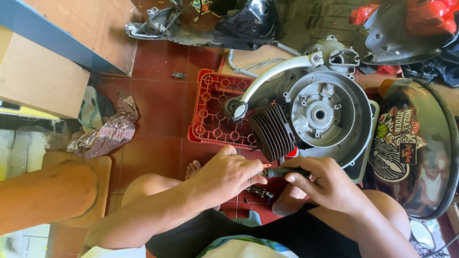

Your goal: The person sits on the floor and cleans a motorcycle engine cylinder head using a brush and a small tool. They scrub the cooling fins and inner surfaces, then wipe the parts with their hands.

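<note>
My right hand [320,184] grips a dark-handled tool [285,172] that looks like a screwdriver. My left hand [228,174] pinches a small orange part [266,166] at the tool's tip. Both hands meet in front of my knees. Just beyond them a grey scooter engine [320,110] rests on a red plastic crate [210,107]. Its dark finned cylinder [271,131] points toward my hands. A curved silver kick lever [272,76] arches over the engine's left side.
Small metal parts [260,192] lie on the red tile floor between my legs. A crumpled rag [107,134] lies at left near a wooden stool [98,191]. A dark sticker-covered body panel [411,148] stands at right; scooter body parts [215,24] lie at the top.
</note>
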